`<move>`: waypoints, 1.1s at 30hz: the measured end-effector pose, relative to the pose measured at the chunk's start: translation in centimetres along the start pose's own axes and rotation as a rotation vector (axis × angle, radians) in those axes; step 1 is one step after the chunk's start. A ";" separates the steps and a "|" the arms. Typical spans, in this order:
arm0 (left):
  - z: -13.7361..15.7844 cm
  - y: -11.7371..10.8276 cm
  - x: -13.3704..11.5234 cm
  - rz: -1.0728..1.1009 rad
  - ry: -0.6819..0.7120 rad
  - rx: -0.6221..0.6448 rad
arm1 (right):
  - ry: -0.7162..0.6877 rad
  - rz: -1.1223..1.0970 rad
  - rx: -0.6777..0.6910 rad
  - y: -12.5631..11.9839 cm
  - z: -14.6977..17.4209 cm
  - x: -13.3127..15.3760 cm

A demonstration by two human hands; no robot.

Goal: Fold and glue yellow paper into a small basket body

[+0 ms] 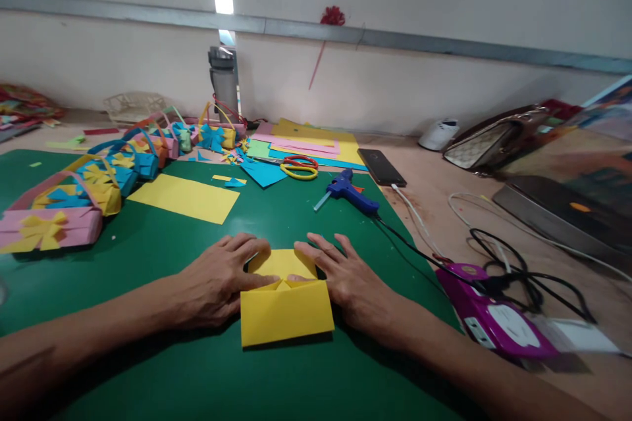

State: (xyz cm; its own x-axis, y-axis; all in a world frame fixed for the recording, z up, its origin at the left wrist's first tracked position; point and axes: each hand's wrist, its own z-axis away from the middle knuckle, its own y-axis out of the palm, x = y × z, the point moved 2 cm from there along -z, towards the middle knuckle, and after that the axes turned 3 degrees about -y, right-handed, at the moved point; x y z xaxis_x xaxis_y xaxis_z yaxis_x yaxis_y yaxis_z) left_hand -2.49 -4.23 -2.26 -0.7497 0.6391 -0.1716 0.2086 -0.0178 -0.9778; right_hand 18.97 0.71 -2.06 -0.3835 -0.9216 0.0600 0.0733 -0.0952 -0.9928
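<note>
A partly folded piece of yellow paper (pixel 287 316) lies on the green mat in front of me, with a wide flap towards me and another standing part at the back. My left hand (pixel 224 279) grips its left side, thumb inside the fold and fingers round the far edge. On the right side my right hand (pixel 345 279) holds it the same way, thumb reaching inward and some fingers spread. Between the two thumbs a small pointed fold shows. Parts of the paper are hidden behind the fingers.
Small paper baskets (pixel 96 177) stand at left beside a flat yellow sheet (pixel 185 198). Scissors (pixel 300 166), a blue glue gun (pixel 348 192) and coloured sheets (pixel 316 138) lie ahead. A phone (pixel 381 166), a purple power strip (pixel 494 309) and cables are at right; a bottle (pixel 224 82) stands behind.
</note>
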 end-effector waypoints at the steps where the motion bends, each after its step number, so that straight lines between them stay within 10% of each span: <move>1: -0.1 -0.1 0.0 -0.009 -0.006 -0.004 | -0.005 0.019 -0.019 0.0 -0.2 0.0; 33: 1.2 -0.6 0.7 0.020 0.038 -0.021 | -0.022 -0.099 0.014 -0.3 0.8 -0.2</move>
State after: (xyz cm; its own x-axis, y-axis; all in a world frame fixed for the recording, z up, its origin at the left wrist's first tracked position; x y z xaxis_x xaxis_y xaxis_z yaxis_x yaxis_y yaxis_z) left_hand -3.87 -4.70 -1.97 -0.7210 0.6677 -0.1855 0.2366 -0.0144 -0.9715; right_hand 19.76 0.59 -1.70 -0.3696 -0.9153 0.1599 0.0486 -0.1909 -0.9804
